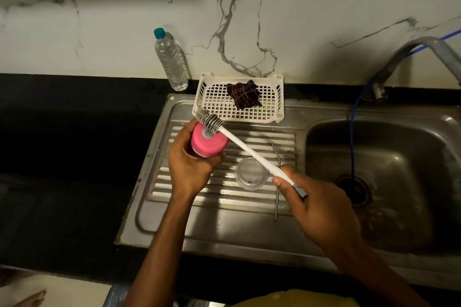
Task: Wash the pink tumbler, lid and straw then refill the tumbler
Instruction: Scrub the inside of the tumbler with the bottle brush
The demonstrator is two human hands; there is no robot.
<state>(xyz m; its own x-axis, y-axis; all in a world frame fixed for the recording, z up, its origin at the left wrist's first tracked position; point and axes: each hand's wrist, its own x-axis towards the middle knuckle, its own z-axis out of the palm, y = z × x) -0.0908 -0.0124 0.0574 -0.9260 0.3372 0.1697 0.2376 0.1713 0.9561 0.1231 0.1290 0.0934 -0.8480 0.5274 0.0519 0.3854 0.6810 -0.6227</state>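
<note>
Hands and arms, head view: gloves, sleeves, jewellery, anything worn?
No gloves: the left hand and right hand are bare, with no rings or watch visible. The forearms are uncovered to the frame edge, no sleeves in view. A yellow garment shows at the bottom edge.

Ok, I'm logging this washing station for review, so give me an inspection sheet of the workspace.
Surface: steel drainboard beside the sink basin.
Job's things: pink tumbler held; lid and straw lie on the drainboard.
Clutter: basket holding a cloth; bottle on the counter.
Hands: left hand grips the tumbler; right hand grips the brush, bristles against the tumbler.
Cables: blue hose runs down into the drain.
Surroundings: marbled wall, tap at right.
</note>
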